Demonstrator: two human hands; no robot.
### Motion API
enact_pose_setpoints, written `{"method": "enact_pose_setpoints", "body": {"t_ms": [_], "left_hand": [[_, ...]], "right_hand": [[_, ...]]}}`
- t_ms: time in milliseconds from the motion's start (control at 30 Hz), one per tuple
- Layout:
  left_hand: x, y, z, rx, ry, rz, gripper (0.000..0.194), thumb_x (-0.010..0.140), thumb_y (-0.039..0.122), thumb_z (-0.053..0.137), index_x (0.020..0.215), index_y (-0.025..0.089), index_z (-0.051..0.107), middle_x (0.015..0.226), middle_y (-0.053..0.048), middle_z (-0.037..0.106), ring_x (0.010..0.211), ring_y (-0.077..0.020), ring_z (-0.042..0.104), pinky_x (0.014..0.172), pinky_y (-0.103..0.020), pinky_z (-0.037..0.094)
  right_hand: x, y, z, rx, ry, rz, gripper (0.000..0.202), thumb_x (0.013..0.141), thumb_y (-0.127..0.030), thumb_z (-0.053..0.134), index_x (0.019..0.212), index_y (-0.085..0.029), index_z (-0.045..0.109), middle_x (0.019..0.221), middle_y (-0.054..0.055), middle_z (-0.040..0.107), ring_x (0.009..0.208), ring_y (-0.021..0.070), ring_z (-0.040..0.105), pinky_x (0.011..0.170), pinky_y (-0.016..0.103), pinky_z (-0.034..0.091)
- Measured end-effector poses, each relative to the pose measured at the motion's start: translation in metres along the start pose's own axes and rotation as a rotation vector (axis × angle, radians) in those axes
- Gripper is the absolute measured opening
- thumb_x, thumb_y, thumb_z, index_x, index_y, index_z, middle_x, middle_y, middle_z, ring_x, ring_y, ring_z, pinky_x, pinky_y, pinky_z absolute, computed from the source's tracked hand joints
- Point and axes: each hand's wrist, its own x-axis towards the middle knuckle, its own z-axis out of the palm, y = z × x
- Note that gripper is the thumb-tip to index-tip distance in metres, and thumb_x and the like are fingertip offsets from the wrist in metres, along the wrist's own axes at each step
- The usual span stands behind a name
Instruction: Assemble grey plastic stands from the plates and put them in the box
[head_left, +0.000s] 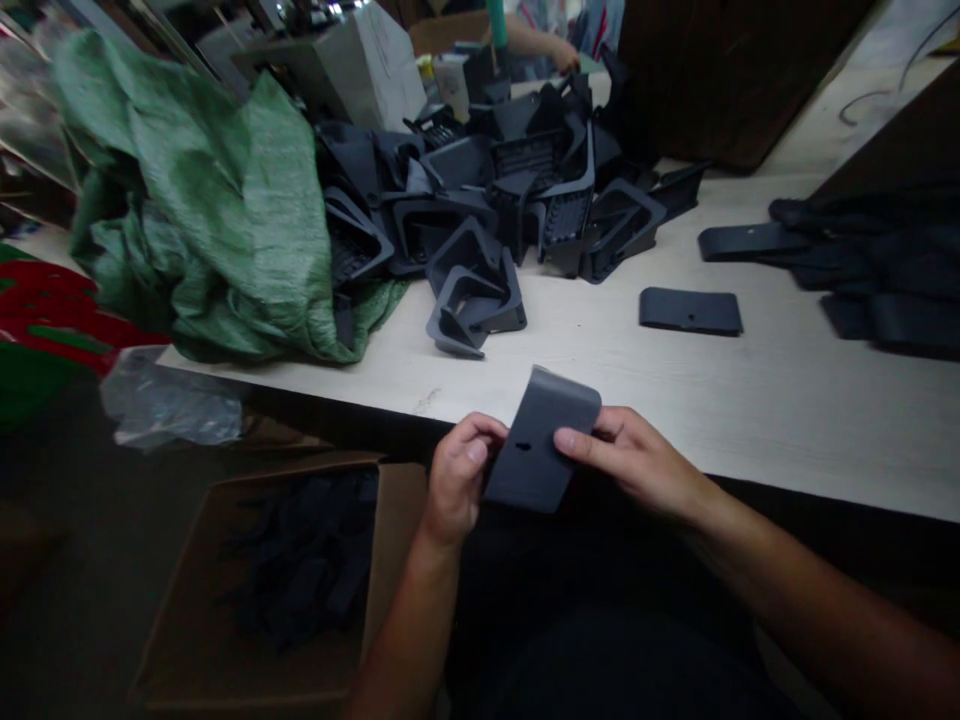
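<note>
A grey plastic plate [541,440] is pinched between left hand [456,478] and right hand [637,462], tilted faceward, just off the tabletop [675,390] edge.

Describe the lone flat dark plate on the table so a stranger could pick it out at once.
Start at the pale table and the heap of dark brackets beside the green sack. Right of that heap, one flat plate lies alone on bare tabletop, unlike the plate held in both hands.
</note>
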Motion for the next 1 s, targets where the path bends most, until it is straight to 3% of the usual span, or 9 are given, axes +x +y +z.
{"method": "enact_pose_setpoints", "body": {"t_ms": [67,133,200,267,367,500,767,1000], "left_hand": [[0.010,0.004,0.003,-0.087,0.078,-0.049,0.046,0.089,0.063,0.068,0.095,0.018,0.074,0.086,-0.008,0.076,0.081,-0.0223,0.068,0.072,-0.029,0.049],[0.019,0.008,0.009,-0.188,0.018,-0.180,0.053,0.091,0.068,0.060,0.097,0.017,0.074,0.087,-0.010,0.077,0.084,-0.0249,0.071,0.077,-0.032,0.052],[0.025,0.012,0.019,-0.298,-0.130,-0.336,0.055,0.090,0.066,0.061,0.101,0.014,0.074,0.091,-0.013,0.079,0.084,-0.0269,0.073,0.080,-0.036,0.054],[0.027,0.013,0.031,-0.385,-0.191,-0.395,0.045,0.085,0.055,0.066,0.100,0.014,0.072,0.095,-0.015,0.081,0.086,-0.0284,0.075,0.086,-0.039,0.056],[0.024,0.011,0.047,-0.426,-0.099,-0.329,0.028,0.080,0.043,0.066,0.091,0.017,0.066,0.093,-0.014,0.082,0.086,-0.0280,0.076,0.092,-0.040,0.056],[0.015,0.006,0.053,-0.363,-0.021,-0.223,0.026,0.083,0.043,0.062,0.092,0.019,0.063,0.089,-0.014,0.083,0.082,-0.0273,0.076,0.086,-0.039,0.056],[0.017,0.006,0.047,-0.462,-0.055,-0.263,0.019,0.080,0.036,0.067,0.089,0.021,0.058,0.087,-0.012,0.083,0.094,-0.0325,0.078,0.093,-0.046,0.056],[0.007,0.011,0.048,-0.429,0.005,-0.062,0.012,0.087,0.033,0.061,0.090,0.021,0.060,0.076,-0.009,0.080,0.087,-0.0290,0.078,0.095,-0.046,0.057]], "right_hand": [[-0.003,-0.002,0.002,-0.293,-0.090,-0.127,0.024,0.098,-0.042,0.075,0.106,-0.020,0.080,0.102,0.005,0.080,0.092,0.0221,0.073,0.092,0.036,0.057],[-0.006,-0.003,0.002,-0.526,-0.172,-0.239,0.017,0.099,-0.034,0.074,0.106,-0.020,0.081,0.104,0.005,0.079,0.096,0.0223,0.071,0.096,0.035,0.054],[-0.006,0.000,0.003,-0.563,-0.205,-0.276,0.017,0.101,-0.032,0.072,0.110,-0.021,0.080,0.103,0.004,0.078,0.097,0.0213,0.069,0.096,0.033,0.053],[-0.005,0.006,0.004,-0.476,-0.167,-0.259,0.020,0.104,-0.037,0.069,0.109,-0.021,0.080,0.102,0.004,0.076,0.096,0.0201,0.068,0.091,0.030,0.053],[-0.004,0.019,0.010,-0.343,-0.040,-0.248,0.028,0.104,-0.044,0.067,0.101,-0.019,0.078,0.101,0.004,0.074,0.093,0.0193,0.066,0.084,0.028,0.053],[-0.007,0.034,0.021,-0.302,0.111,-0.296,0.028,0.101,-0.044,0.071,0.095,-0.017,0.076,0.085,0.002,0.069,0.076,0.0160,0.059,0.071,0.026,0.050],[-0.006,0.023,0.028,-0.296,0.042,-0.225,0.022,0.093,-0.037,0.081,0.086,-0.018,0.077,0.075,-0.002,0.064,0.065,0.0119,0.054,0.061,0.023,0.045],[-0.007,0.028,0.040,-0.398,0.149,-0.394,0.018,0.085,-0.033,0.088,0.082,-0.019,0.077,0.070,-0.002,0.064,0.063,0.0127,0.053,0.062,0.025,0.047]]}}
